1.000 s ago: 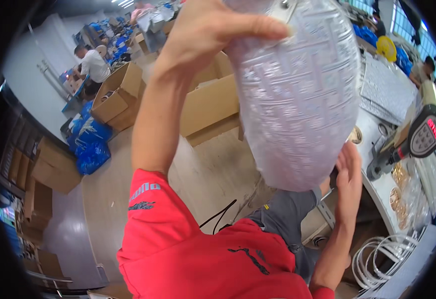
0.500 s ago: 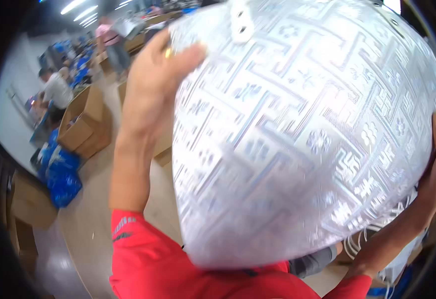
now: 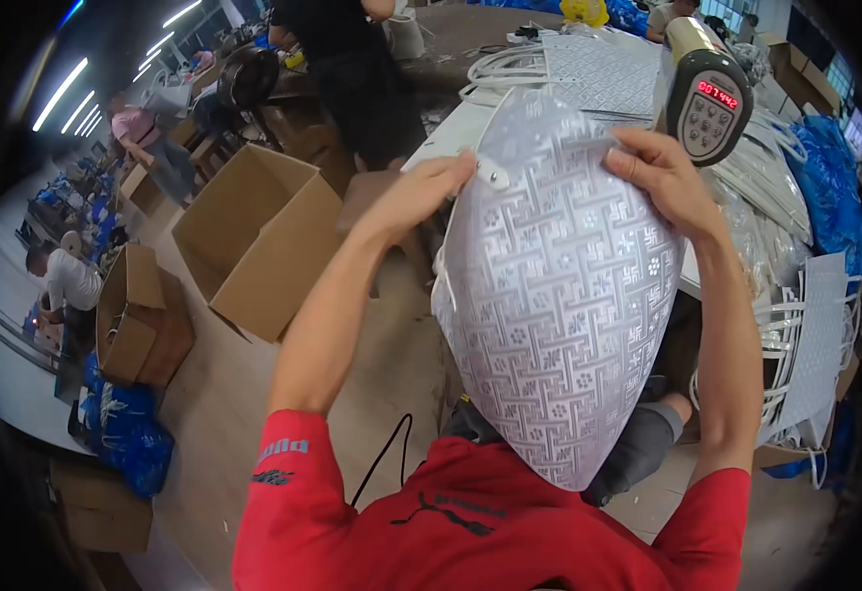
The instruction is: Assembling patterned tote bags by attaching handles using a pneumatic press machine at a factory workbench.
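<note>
A large silver sheet [image 3: 559, 305] with an embossed lattice and flower pattern is held up before my chest. It bulges toward me and narrows to a point near my red shirt. My left hand [image 3: 436, 187] pinches its upper left edge, beside a white tab [image 3: 493, 174] with metal studs. My right hand [image 3: 665, 177] grips the upper right edge, thumb on the patterned face. The fingers behind the sheet are hidden.
A machine head [image 3: 711, 103] with a red digital display and keypad stands at the upper right. Bundled white tubing [image 3: 510, 74] and patterned sheets lie on the table. An open cardboard box [image 3: 263, 236] sits on the left floor. A person in black [image 3: 352, 79] stands beyond; others work farther off.
The sheet has moved down and away from my head and looks smaller. Both hands now hold its upper edges; my right hand has come up from the lower right. The table and machine have come into view.
</note>
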`<state>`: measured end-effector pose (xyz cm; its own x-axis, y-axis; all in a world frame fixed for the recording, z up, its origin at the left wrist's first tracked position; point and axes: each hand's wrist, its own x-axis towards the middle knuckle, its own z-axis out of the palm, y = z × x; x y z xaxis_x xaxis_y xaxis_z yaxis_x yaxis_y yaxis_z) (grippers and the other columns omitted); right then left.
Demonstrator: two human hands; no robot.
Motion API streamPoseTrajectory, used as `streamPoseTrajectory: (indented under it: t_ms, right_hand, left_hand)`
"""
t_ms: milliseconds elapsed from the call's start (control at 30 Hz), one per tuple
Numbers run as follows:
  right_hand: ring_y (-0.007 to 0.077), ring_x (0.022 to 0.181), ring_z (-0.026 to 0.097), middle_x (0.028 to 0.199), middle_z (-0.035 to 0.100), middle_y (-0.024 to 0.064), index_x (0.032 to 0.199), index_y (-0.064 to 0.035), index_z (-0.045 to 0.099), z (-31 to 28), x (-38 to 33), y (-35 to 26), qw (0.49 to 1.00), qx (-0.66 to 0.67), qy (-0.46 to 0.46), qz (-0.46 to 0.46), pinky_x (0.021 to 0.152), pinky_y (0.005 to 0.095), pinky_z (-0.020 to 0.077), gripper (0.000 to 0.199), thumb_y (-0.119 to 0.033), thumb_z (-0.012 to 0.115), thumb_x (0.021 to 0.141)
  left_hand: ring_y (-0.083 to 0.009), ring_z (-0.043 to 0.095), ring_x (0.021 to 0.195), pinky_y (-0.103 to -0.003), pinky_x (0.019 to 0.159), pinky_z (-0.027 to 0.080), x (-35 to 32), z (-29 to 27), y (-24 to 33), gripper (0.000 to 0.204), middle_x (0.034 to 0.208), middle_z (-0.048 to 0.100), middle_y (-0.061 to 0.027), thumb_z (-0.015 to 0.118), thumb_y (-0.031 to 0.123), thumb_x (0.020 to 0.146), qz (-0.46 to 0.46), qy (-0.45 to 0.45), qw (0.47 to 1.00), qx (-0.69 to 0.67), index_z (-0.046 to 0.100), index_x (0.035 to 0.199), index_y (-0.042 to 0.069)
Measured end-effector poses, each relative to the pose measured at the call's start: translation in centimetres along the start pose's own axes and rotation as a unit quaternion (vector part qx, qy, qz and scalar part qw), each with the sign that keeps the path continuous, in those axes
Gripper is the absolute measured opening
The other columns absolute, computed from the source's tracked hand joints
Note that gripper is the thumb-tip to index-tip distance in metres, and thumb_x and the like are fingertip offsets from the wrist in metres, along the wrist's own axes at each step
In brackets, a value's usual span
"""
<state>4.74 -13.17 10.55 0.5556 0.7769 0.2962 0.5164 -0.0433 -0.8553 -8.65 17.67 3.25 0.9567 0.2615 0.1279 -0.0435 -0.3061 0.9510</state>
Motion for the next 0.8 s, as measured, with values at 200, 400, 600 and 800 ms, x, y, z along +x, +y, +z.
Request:
streamPoseTrajectory:
  t_ms: [200,400,600,800]
  right_hand:
    - [0.0104,0.087,0.063,0.100,0.071,0.0031,0.120,0.0030,0.069,-1.6,-6.6,4.6,0.993,-0.054,0.058,0.088,0.080,0.0268,0.0510,0.031,-0.021,0.067,0.100]
    - [0.0175,0.084,0.067,0.090,0.072,0.0128,0.119,0.0020,0.069,-0.4,-10.7,9.2,0.959,-0.191,0.082,0.194,0.078,0.0325,0.0526,0.042,-0.031,0.073,0.093]
    - [0.0267,0.086,0.071,0.094,0.074,0.0186,0.114,0.0013,0.072,2.3,-9.0,12.9,0.933,-0.200,0.200,0.224,0.078,0.0378,0.0537,0.043,-0.033,0.075,0.090]
    - [0.0113,0.074,0.065,0.089,0.073,0.0056,0.110,0.0032,0.072,-1.7,-9.0,16.6,0.925,0.038,0.289,0.243,0.069,0.0267,0.0517,0.033,-0.022,0.079,0.091]
  left_hand:
    - [-0.0179,0.071,0.094,-0.029,0.081,0.056,-0.4,6.9,0.5,0.032,0.109,0.074,-0.0117,0.072,0.022,0.098,-0.069,-0.130,0.919,-0.364,0.072,0.111,-0.007]
    - [-0.0158,0.072,0.090,-0.028,0.078,0.057,-0.7,12.2,-2.3,0.028,0.104,0.075,-0.0119,0.070,0.016,0.097,-0.128,-0.183,0.957,-0.184,0.071,0.114,-0.006]
    - [-0.0136,0.070,0.088,-0.027,0.076,0.056,-0.2,16.6,-3.2,0.028,0.103,0.075,-0.0098,0.069,0.016,0.097,-0.194,-0.168,0.939,-0.230,0.071,0.113,-0.007]
    - [-0.0097,0.065,0.081,-0.028,0.070,0.052,5.8,19.8,-2.8,0.030,0.094,0.074,-0.0056,0.070,0.021,0.097,-0.142,-0.175,0.970,-0.085,0.073,0.105,-0.008]
